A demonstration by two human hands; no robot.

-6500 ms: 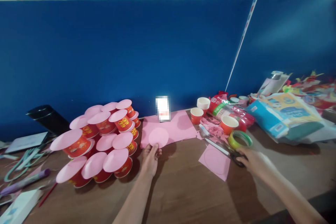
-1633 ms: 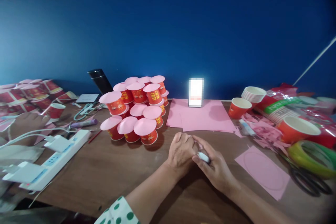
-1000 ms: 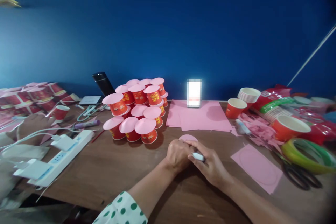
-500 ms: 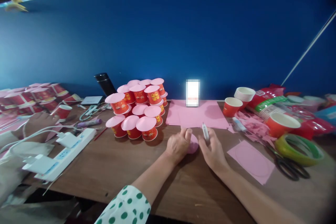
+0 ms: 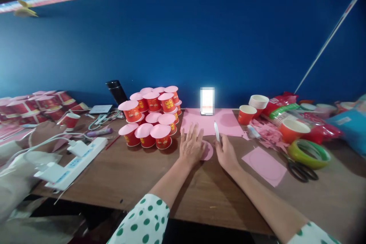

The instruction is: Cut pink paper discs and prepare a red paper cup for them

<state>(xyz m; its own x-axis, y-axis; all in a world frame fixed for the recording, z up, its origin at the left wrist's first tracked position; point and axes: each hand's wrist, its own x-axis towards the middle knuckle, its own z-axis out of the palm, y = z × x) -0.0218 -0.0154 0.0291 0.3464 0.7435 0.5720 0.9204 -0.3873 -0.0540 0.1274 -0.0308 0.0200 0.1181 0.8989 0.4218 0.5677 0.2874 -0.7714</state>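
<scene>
- At the middle of the table (image 5: pixel 128 177), between its near and far edges, a pink paper disc (image 5: pixel 208 151) lies flat, its left part hidden under the left hand (image 5: pixel 191 148).
- The left hand is open, palm down with fingers spread toward the far edge; it seems to rest on the disc, though contact under the palm cannot be seen.
- The right hand (image 5: pixel 227 155) is closed around the lower end of a white tube (image 5: pixel 216 130), pen-like in shape, whose free end points up and toward the far edge.
- The disc's bare right side faces the right hand, just beside it but apart; the tube does not touch the disc.
- The disc should be very light, thin and flexible, easily creased and apt to slide on the smooth wood; a flat palm suits holding it down, and a pinch at the exposed rim suits lifting it.
- The tube looks light and fairly stiff, best held around its barrel; whether it gives under a squeeze cannot be told.
- Toward the far edge, beyond both hands, lie pink sheets (image 5: pixel 228 127); left of the left hand stand red cups (image 5: pixel 161 134) topped with pink discs.
- Toward the right end lie a square of pink paper (image 5: pixel 264 164) with a circle marked on it, scissors (image 5: pixel 303 172) and a tape roll (image 5: pixel 310 163).
</scene>
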